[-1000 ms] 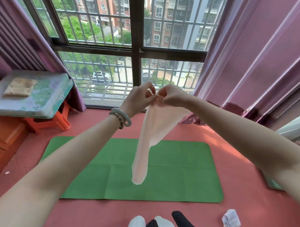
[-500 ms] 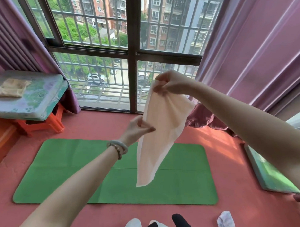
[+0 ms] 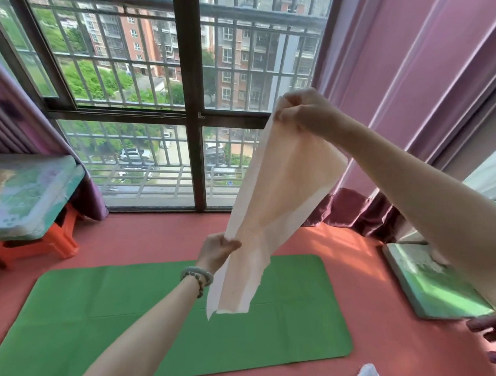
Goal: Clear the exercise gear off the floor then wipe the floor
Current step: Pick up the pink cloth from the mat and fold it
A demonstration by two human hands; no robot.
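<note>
A thin pale peach stretch band (image 3: 272, 204) hangs in the air in front of the window. My right hand (image 3: 303, 112) pinches its top end, raised high at the right. My left hand (image 3: 218, 250), with a bead bracelet on the wrist, pinches the band's left edge lower down. The band's free end dangles above the green exercise mat (image 3: 167, 317), which lies flat on the red floor (image 3: 366, 318).
A low padded bench on orange legs (image 3: 36, 192) stands at the left by the window. A green cushion (image 3: 433, 288) lies on the floor at the right under purple curtains (image 3: 406, 78). A crumpled white cloth (image 3: 367, 373) sits at the bottom edge.
My hands, together at the band's top a second ago, have parted. The right hand rose up and right with the top end; the left slid down along the edge, spreading the band.
</note>
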